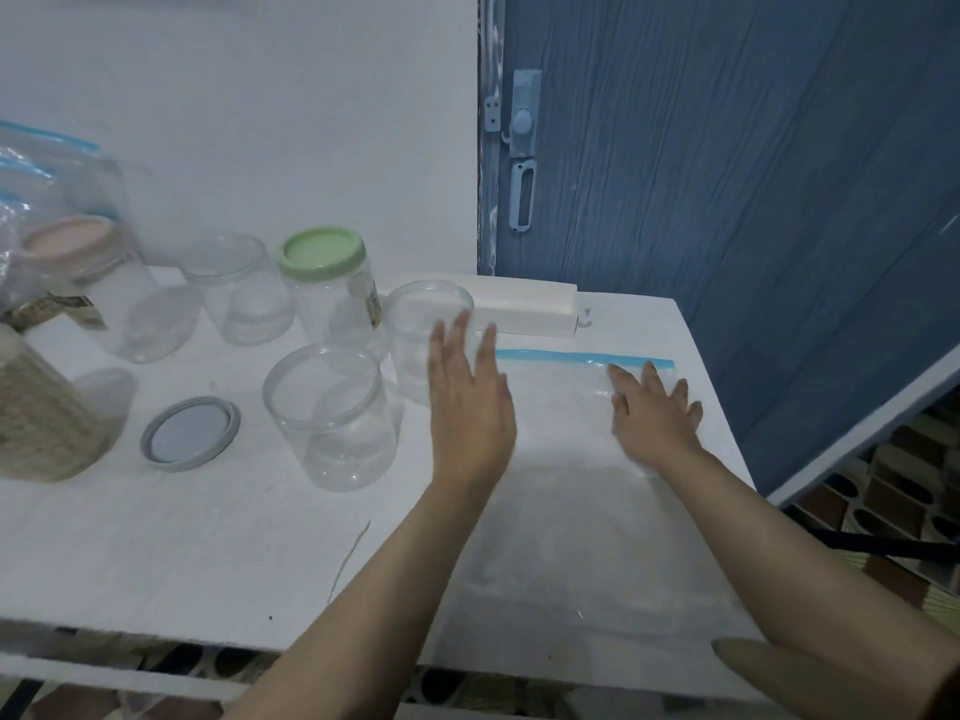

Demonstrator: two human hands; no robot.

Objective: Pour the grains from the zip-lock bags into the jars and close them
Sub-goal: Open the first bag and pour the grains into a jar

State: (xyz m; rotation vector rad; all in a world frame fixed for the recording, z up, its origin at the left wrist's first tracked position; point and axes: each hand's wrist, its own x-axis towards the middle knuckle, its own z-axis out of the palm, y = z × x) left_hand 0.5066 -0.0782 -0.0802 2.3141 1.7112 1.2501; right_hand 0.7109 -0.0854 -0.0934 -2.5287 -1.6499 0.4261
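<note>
An empty clear zip-lock bag [566, 402] with a blue zip strip lies flat on the white table [208, 553]. My right hand [655, 415] presses flat on its right part, fingers straight. My left hand [470, 402] hovers with straight fingers over the bag's left edge, just in front of an open clear jar [423, 335]. Another open jar [332, 415] stands to the left, beside a grey lid [189, 431]. A jar full of grains [39, 407] is at the far left. A green-lidded jar [327, 288] stands behind.
More clear jars [239, 288] and one with a pink lid [83, 252] stand at the back left, with filled zip-lock bags [31, 189] behind. A white box [524, 304] lies by the wall. A blue door [727, 226] borders the table's right edge.
</note>
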